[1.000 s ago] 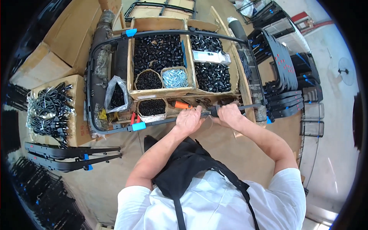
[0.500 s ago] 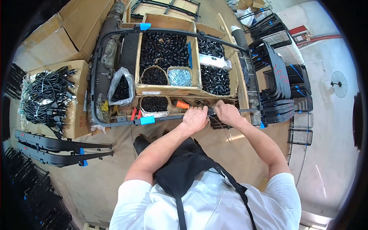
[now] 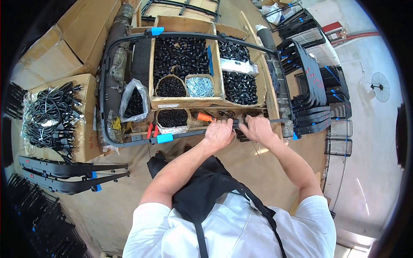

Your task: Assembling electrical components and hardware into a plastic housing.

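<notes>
A large black metal tube frame [image 3: 185, 34] with rounded corners lies across the workbench, blue pieces of tape on its far and near rails. At the middle of the near rail, my left hand [image 3: 219, 132] is closed round the tube. Just to its right, my right hand [image 3: 259, 130] also grips the rail, fingers bent over it. A thin cord or strip hangs below the hands; I cannot make out where it is fixed. Close beyond my left hand lies an orange-handled tool [image 3: 203, 116]. Red plier-like handles [image 3: 150, 130] stick out farther left.
Inside the frame, a wooden divided box [image 3: 185, 103] holds black plastic parts, dark screws and silver screws [image 3: 200, 87]. A plastic bag [image 3: 134, 101] of black parts sits left. Bundled black power cords [image 3: 53, 116] lie on a carton. Stacked black frames [image 3: 307, 81] stand right.
The view has shifted slightly. My right hand has changed its hold, its fingers lifting a little on the rail. My left hand stays on the frame.
</notes>
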A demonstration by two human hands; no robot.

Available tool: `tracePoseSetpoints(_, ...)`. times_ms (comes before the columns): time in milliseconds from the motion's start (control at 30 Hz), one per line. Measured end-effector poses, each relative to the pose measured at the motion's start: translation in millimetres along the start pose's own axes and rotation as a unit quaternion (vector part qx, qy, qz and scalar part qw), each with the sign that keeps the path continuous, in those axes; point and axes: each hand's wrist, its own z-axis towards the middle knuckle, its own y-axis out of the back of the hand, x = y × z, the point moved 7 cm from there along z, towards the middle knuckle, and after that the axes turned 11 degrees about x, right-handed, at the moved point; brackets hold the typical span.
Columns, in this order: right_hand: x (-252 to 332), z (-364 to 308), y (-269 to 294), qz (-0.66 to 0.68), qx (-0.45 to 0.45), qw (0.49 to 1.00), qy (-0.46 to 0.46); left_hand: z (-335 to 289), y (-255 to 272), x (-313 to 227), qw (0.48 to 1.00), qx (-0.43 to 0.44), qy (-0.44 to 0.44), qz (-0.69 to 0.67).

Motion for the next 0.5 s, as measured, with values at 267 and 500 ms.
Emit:
tracePoseSetpoints(267,2.5,-16.4,-16.8,-0.182,0.150,0.970,0.064,-0.1,1.1,-2.2,1.000,-0.018,-0.014,-0.019)
tracePoseSetpoints(500,10.0,-22.9,7.6,-0.094,-0.007,0.988,0.126,-3.3,2.0,-6.3,0.999,-0.019,-0.010,-0.030)
